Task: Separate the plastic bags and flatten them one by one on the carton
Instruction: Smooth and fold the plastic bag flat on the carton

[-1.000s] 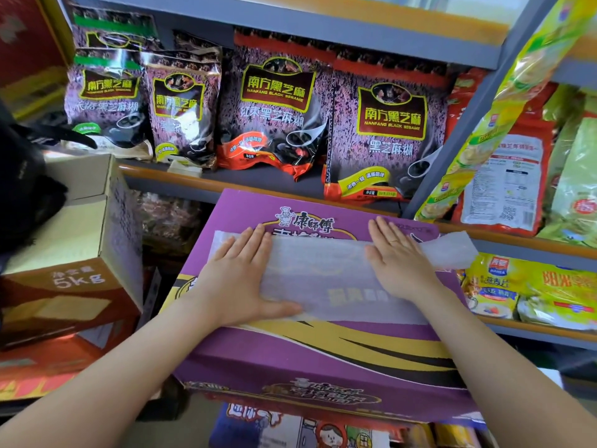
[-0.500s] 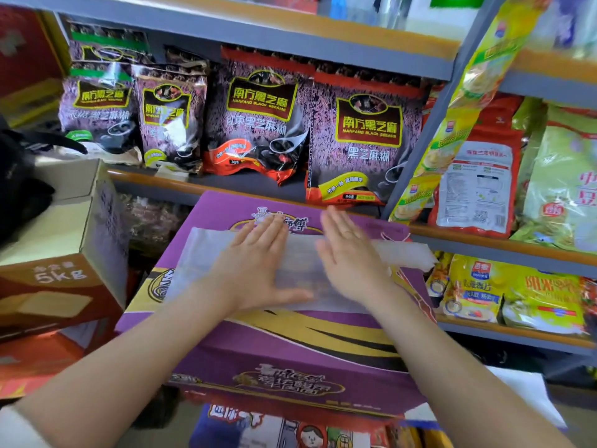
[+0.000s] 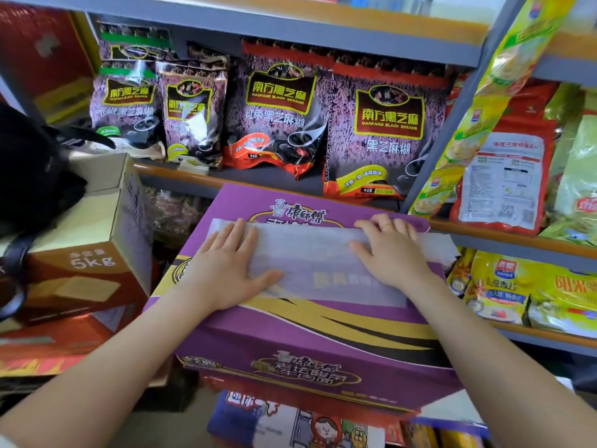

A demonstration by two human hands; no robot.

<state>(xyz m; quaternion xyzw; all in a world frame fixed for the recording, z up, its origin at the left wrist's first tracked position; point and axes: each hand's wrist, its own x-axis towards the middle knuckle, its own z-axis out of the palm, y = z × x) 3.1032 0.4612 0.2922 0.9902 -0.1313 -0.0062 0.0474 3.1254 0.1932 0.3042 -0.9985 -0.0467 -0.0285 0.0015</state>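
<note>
Bare from wrist to elbow, both forearms, with no watch or bracelet. Left hand (image 3: pixel 226 270) and right hand (image 3: pixel 392 253) ungloved, nails short and unpainted. Showed a sliver of pale sleeve (image 3: pixel 6 442) at the lower-left corner.

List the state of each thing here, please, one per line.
plastic bag: lying flat on the carton, right end past its edge
purple carton: closed, bag on top
left hand: flat, pressing the bag
right hand: fingers bent, on the bag
brown box: closed
</note>
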